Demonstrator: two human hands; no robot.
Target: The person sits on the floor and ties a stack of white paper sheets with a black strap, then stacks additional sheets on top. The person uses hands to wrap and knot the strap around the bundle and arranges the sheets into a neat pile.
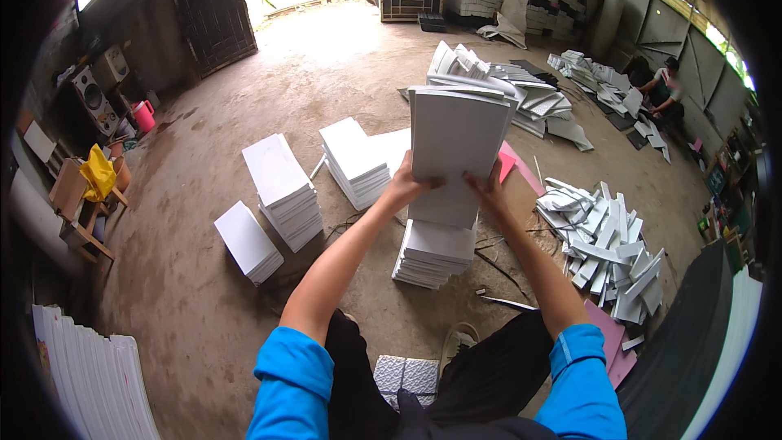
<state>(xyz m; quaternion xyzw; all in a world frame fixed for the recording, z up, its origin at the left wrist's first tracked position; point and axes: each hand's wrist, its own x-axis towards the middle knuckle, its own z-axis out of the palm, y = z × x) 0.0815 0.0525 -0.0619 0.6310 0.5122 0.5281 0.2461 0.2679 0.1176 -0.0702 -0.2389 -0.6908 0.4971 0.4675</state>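
Both hands clasp a bundle of white sheets [454, 151] held upright in front of the person. The left hand [405, 186] grips its lower left edge, thumb across the face; the right hand [489, 191] pinches the lower right edge. Most of the bundle rises above the grip. Directly beneath the hands sits a low stack of white sheets [434, 253] on the dirt floor [187, 293], possibly touching the bundle's bottom edge. Left of the grip stand three more white stacks [285, 191].
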